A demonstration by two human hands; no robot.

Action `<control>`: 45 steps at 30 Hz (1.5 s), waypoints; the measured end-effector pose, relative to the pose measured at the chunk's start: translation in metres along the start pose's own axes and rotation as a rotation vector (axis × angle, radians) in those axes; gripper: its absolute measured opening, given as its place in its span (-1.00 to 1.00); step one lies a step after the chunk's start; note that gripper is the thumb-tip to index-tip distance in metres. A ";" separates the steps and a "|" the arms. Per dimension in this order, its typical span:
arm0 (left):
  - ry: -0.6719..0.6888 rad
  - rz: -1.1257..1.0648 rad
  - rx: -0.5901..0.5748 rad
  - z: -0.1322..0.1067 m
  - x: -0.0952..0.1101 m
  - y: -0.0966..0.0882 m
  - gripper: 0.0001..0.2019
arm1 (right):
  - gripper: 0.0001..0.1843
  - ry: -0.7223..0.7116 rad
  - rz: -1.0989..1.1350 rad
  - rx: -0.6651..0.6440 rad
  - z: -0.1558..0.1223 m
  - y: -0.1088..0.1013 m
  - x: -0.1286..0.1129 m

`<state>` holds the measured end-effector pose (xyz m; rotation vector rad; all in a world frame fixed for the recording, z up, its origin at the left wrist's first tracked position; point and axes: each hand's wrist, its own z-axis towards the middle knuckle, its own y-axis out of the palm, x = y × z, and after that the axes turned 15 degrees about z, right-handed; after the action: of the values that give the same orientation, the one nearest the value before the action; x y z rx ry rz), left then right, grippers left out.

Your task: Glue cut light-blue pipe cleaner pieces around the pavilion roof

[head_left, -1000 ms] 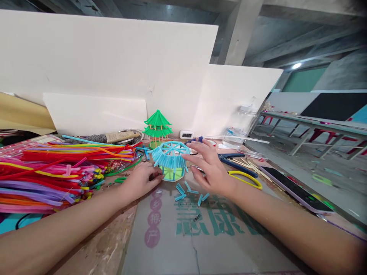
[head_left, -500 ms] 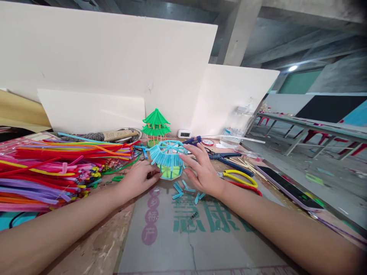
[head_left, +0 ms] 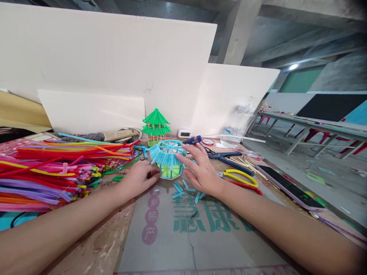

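Observation:
A small model pavilion [head_left: 165, 157] stands on the table before me, with a light-blue pipe-cleaner roof, blue posts and a pale green base. At its left, my left hand [head_left: 139, 177] is closed, thumb and forefinger gripping the lower edge. My right hand [head_left: 202, 170] reaches in from the right, fingers spread, its fingertips at the roof's right side. Whether they press on it is hard to see. Short light-blue pipe-cleaner pieces [head_left: 178, 190] lie in front of the model. Behind it rises a finished-looking green tiered pavilion [head_left: 156, 124] on thin wooden posts.
Bundles of coloured pipe cleaners [head_left: 51, 168] fill the left. To the right lie a blue glue gun [head_left: 193, 140], blue-handled pliers [head_left: 235, 162], yellow-and-red-handled cutters [head_left: 241, 177] and a phone [head_left: 289, 187]. A white timer [head_left: 185, 133] stands near the white boards [head_left: 109, 68].
The fingers of my right hand have shifted slightly left, closer over the blue roof. My left hand and the model stay in place.

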<state>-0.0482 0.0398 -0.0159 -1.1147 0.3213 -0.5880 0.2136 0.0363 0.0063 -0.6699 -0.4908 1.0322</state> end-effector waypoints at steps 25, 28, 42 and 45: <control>0.001 -0.013 0.006 0.001 -0.002 0.002 -0.74 | -0.32 0.018 0.039 0.009 0.000 0.000 -0.001; 0.001 -0.018 0.010 0.001 -0.002 0.002 -0.76 | -0.35 0.022 0.050 0.018 0.000 0.000 -0.001; -0.071 0.048 0.007 0.002 -0.003 0.003 -0.79 | -0.90 0.013 0.162 0.243 -0.004 0.006 0.006; -0.069 0.052 0.006 0.002 -0.003 0.003 -0.79 | -0.93 0.020 0.160 0.222 -0.004 0.005 0.005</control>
<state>-0.0489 0.0442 -0.0178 -1.1153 0.2877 -0.5031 0.2160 0.0416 0.0002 -0.5270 -0.3025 1.2091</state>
